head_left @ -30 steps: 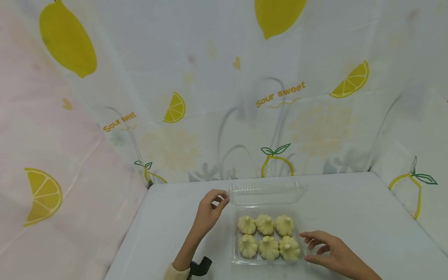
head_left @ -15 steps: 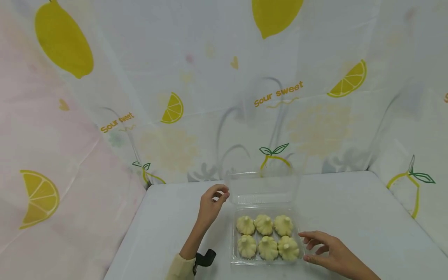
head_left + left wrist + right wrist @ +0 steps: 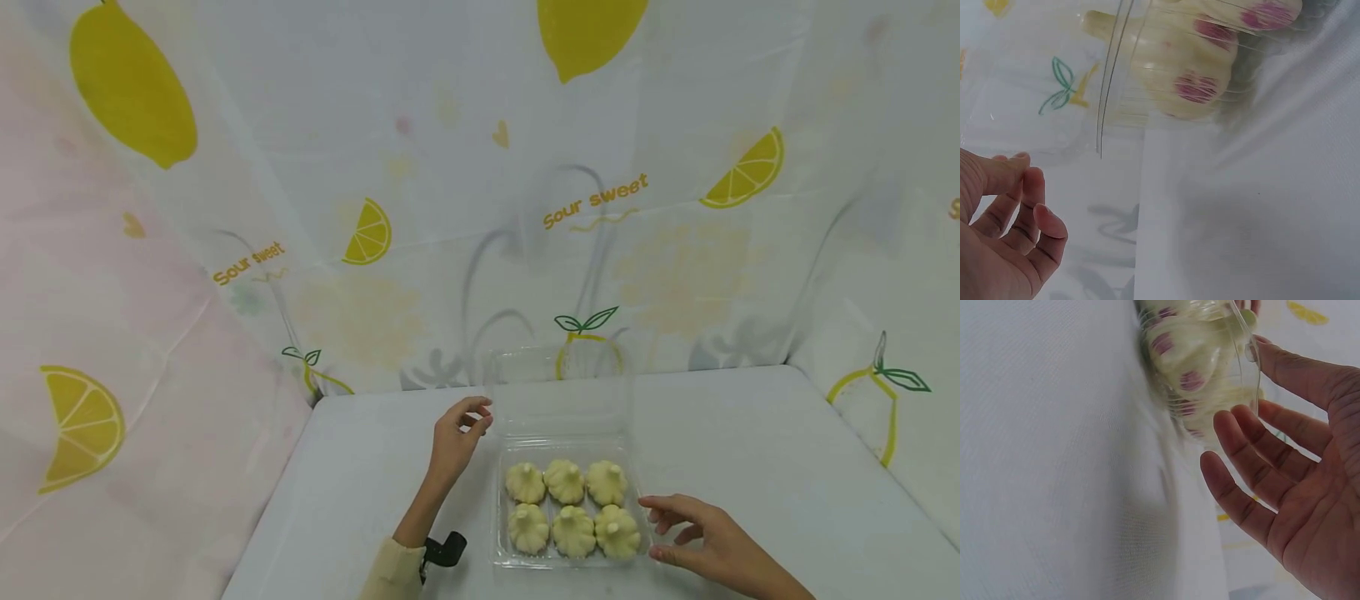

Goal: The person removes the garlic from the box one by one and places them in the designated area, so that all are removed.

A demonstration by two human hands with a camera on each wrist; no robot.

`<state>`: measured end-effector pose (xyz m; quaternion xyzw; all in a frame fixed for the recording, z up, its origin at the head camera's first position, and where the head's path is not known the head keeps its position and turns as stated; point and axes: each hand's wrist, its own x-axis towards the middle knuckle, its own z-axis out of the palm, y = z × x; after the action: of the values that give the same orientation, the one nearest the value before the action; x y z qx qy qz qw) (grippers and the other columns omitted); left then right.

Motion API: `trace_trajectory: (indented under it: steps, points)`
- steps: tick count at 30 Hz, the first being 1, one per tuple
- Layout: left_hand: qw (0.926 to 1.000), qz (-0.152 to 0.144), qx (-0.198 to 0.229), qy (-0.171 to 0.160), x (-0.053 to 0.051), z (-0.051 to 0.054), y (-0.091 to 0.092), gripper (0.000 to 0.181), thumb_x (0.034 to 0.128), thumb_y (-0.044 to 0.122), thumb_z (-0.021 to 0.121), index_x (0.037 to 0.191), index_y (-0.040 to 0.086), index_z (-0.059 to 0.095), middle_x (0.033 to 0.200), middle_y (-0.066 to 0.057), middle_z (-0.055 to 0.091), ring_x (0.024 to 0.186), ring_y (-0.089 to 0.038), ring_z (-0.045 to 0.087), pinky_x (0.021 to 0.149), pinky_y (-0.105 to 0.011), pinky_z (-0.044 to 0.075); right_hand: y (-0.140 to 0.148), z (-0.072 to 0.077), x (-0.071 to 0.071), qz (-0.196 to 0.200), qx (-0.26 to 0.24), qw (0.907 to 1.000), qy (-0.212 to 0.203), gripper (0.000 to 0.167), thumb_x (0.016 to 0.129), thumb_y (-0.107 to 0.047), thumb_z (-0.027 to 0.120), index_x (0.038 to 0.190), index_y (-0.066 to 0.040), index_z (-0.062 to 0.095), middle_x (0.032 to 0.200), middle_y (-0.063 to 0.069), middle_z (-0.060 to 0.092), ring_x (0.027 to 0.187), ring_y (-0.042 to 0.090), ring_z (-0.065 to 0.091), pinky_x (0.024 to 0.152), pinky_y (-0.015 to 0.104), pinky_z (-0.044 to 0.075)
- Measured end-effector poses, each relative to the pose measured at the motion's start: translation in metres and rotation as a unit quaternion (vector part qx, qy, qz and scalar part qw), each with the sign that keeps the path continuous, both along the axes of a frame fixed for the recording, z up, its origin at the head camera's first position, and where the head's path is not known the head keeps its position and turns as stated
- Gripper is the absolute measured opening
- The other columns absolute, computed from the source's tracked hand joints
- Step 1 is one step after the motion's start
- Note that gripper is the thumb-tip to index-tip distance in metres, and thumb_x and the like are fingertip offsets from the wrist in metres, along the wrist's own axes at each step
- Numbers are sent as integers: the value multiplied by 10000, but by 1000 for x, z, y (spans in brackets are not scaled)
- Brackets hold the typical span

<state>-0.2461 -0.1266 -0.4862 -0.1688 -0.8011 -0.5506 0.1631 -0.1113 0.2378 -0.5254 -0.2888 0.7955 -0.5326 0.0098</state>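
A clear plastic clamshell box (image 3: pixel 570 564) lies on the white table, holding several garlic bulbs (image 3: pixel 573 531) in two rows. Its lid (image 3: pixel 558 408) is raised from the back hinge. Thumb and index finger of my left hand (image 3: pixel 455 433) pinch the lid's left edge; in the left wrist view the fingertips (image 3: pixel 1021 159) meet at the clear plastic. At the box's right side, my right hand (image 3: pixel 701 533) has its thumb and index finger touching the rim, fingers loosely bent. Purple patches show on the garlic (image 3: pixel 1191 380) through the box wall in the right wrist view.
The white table (image 3: pixel 360 475) runs back to a hanging cloth (image 3: pixel 420 308) printed with lemons and words. More of the same cloth hangs at both sides. A black strap-on device (image 3: pixel 445 550) sits at my left wrist below a pale sleeve (image 3: pixel 393 571).
The lid has swung up from lying back on the table to standing more upright, with my left hand turning slightly at its edge. My right hand has stayed by the box.
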Motion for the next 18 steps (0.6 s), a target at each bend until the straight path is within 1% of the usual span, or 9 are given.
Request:
trace_trajectory:
  steps: [4,9,13,15,18]
  points:
    - [10000,41,38,5,-3,-5,1,270,868,-59,710,1128,10,687,918,-140,668,709,-296,647,604,-296,541,0,0,0,-3,-17,10000,-19,510,892,-81,728,1353,22,536,1067,100,620,893,137,626,646,306,556]
    - [9999,95,-68,-68,-3,-6,2,282,874,-40,713,1143,43,695,917,-115,669,709,-258,647,626,-307,550,1,-1,0,5,-7,10000,-52,512,893,-84,730,1354,24,535,1065,92,620,894,129,626,650,305,556]
    - [9999,59,-99,-69,-5,-10,1,288,874,-50,708,1155,17,692,913,-139,663,712,-300,656,628,-331,556,1,0,0,12,0,10000,-62,509,893,-84,729,1348,34,535,1063,87,620,895,128,628,652,302,556]
    - [9999,64,-92,-116,-6,-12,1,295,874,-58,704,1162,3,689,914,-147,661,714,-307,659,629,-320,553,0,0,0,15,-9,10000,-80,507,894,-86,728,1347,39,535,1062,87,620,895,126,629,652,303,556]
    - [9996,110,-91,-243,-7,-12,2,305,875,-61,701,1173,4,689,923,-137,661,713,-268,658,623,-268,539,0,0,0,21,-27,10000,-92,506,895,-83,726,1347,40,535,1062,87,620,897,128,631,653,306,557]
